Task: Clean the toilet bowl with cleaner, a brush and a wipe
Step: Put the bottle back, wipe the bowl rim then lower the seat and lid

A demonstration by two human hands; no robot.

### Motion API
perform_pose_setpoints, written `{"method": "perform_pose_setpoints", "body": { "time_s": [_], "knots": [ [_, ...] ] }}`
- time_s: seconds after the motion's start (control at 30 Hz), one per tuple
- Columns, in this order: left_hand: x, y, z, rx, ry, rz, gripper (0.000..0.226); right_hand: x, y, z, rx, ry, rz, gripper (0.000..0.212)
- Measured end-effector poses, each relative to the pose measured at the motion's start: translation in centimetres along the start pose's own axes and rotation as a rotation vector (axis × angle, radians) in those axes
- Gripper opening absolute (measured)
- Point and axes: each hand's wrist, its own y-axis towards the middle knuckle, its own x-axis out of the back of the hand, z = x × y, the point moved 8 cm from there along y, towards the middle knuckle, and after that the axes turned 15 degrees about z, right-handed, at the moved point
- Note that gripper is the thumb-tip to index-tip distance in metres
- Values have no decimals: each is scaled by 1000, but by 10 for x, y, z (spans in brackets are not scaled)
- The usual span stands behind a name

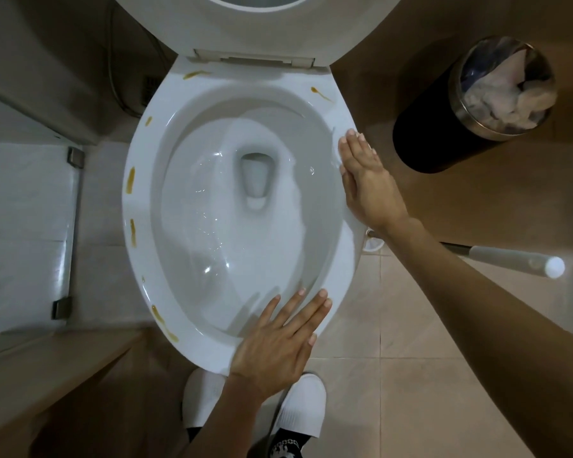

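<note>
A white toilet bowl [139, 206] fills the middle of the view, its seat and lid [255, 31] raised at the back. Several brown smears [130, 185] mark the left and rear rim. Water swirls inside the bowl. My left hand [278, 338] lies flat with straight fingers on the near rim. My right hand [364, 180] lies flat on the right rim. Neither hand holds anything. A toilet brush with a white handle [523, 259] lies on the floor to the right, partly behind my right forearm. No cleaner bottle or wipe is visible.
A dark cylindrical bin [470, 104] with crumpled paper stands at the right rear. A glass shower partition [73, 233] runs along the left. My feet in white slippers [301, 404] stand on beige tiles just before the bowl.
</note>
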Motion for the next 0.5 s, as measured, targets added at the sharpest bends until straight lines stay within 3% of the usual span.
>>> {"method": "perform_pose_setpoints", "body": {
  "time_s": [0.5],
  "knots": [
    [-1, 1, 1, 5, -6, 11, 53, 10, 27, 3, -13, -27, -1, 48]
  ]
}}
